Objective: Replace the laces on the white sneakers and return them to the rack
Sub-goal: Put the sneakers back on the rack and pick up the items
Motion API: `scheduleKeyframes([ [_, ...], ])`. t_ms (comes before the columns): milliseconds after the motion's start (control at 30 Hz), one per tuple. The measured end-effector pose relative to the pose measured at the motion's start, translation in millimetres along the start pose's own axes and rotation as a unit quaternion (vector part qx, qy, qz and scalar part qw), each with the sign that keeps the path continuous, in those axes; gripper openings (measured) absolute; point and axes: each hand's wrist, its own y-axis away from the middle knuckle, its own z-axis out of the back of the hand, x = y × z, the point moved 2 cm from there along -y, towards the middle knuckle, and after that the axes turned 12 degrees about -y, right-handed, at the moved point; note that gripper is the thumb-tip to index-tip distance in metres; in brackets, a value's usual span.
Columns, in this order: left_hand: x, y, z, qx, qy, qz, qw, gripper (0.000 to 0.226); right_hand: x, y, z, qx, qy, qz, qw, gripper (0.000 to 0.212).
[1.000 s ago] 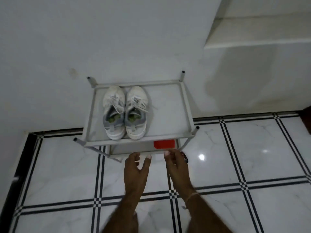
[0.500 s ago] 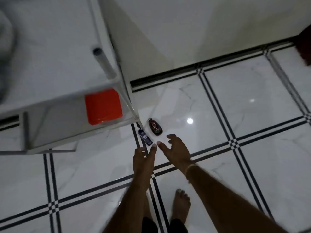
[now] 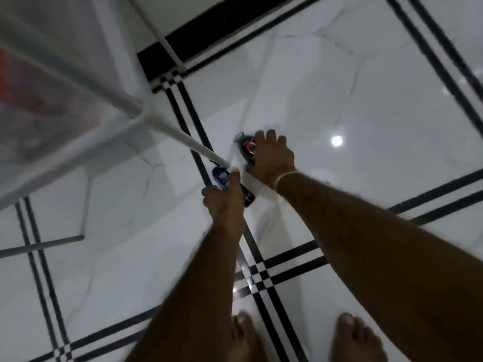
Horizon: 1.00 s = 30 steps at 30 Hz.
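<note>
Two small packets lie on the white tiled floor beside the shoe rack's foot. My left hand (image 3: 224, 202) grips the long blue packet (image 3: 220, 176), thumb lying along its top. My right hand (image 3: 271, 158) curls over the black and red packet (image 3: 247, 145), covering most of it. The white rack (image 3: 65, 100) fills the upper left, blurred, and its slanted leg (image 3: 183, 138) ends right by both packets. The white sneakers are out of view.
A blurred red object (image 3: 5, 74) sits on the rack's lower shelf at the far left. My bare feet (image 3: 245, 335) stand at the bottom edge. Black-striped tile joints cross the floor, and the wall's black skirting (image 3: 209, 40) runs along the top.
The view has dropped low and moved right, away from the sneakers on the rack. Both hands have gone down to the floor and closed on the two packets.
</note>
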Motion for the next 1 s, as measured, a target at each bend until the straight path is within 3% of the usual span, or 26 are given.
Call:
scheduleKeyframes([
  [100, -1.8, -14.8, -19.1, -0.022, -0.061, -0.011, 0.998, 0.099, -19.6, 5.9, 0.6, -0.025, -0.078, -0.011, 0.997, 0.075],
  [167, -5.7, -17.0, -20.7, -0.032, -0.104, -0.038, 0.993, 0.087, -32.6, 17.7, 12.8, -0.023, -0.168, -0.044, 0.985, 0.071],
  [267, -7.8, 4.1, -11.7, 0.013, -0.109, -0.035, 0.993, 0.063, -46.9, 50.2, 37.9, -0.025, -0.242, -0.101, 0.965, 0.065],
  [400, -17.0, 91.9, 24.0, 0.084, -0.052, -0.053, 0.994, 0.05, -22.5, 123.9, 93.2, -0.034, -0.374, -0.165, 0.912, 0.058],
  [533, -67.1, 210.4, 86.4, 0.138, -0.06, -0.103, 0.983, 0.041, 27.7, 203.4, 191.3, -0.075, -0.465, -0.209, 0.857, 0.051],
  [733, -230.1, 397.3, 237.5, 0.116, 0.005, -0.253, 0.96, 0.029, 157.9, 309.3, 410.8, -0.118, -0.544, -0.14, 0.819, 0.05],
  [1000, -434.7, 590.0, 458.2, 0.045, 0.141, -0.441, 0.885, 0.031, 376.3, 408.0, 677.4, -0.132, -0.565, 0.093, 0.809, 0.034],
])
